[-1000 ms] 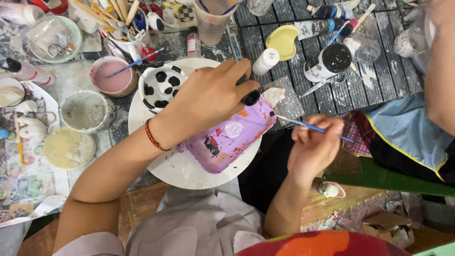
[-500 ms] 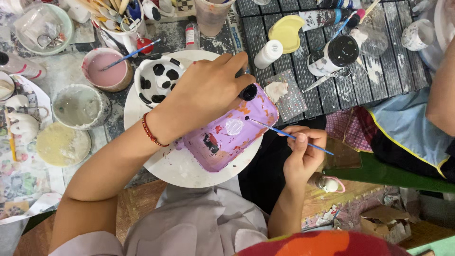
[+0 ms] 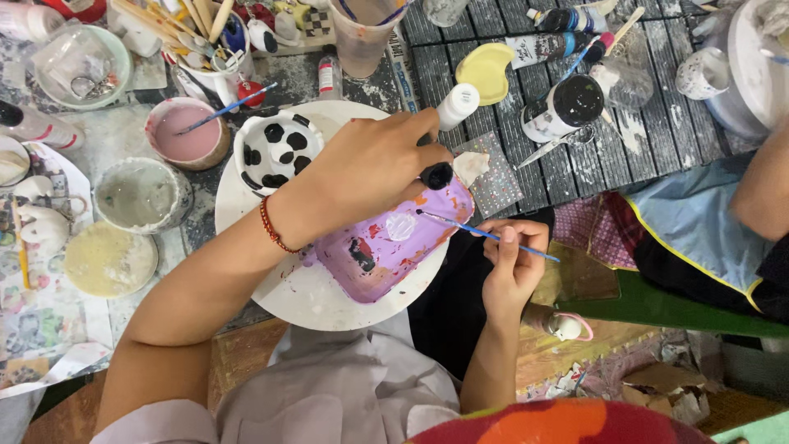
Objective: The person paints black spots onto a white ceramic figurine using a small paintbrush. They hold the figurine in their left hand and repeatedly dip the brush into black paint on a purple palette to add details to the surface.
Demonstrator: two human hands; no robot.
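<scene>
My left hand (image 3: pixel 370 168) reaches across a round white board (image 3: pixel 300 292) and is closed around a small object with a black end (image 3: pixel 436 175), held just above a purple rectangular tray (image 3: pixel 386 247) smeared with paint. A red bracelet circles that wrist. My right hand (image 3: pixel 509 267) pinches a thin blue paintbrush (image 3: pixel 493 237), its dark tip touching the tray's right edge. A white bowl with black spots (image 3: pixel 275 148) stands on the board beside the left hand.
A pink-paint bowl with a brush (image 3: pixel 187 131), a grey bowl (image 3: pixel 141 193), a pale lid (image 3: pixel 109 259) and a jar of brushes (image 3: pixel 205 41) lie left. Bottles, scissors and a yellow palette (image 3: pixel 486 70) sit on the dark slatted top. Another person's arm (image 3: pixel 760 189) is at right.
My right hand has moved the brush left, from off the tray's side until its tip meets the tray edge. The left hand has kept its place over the tray.
</scene>
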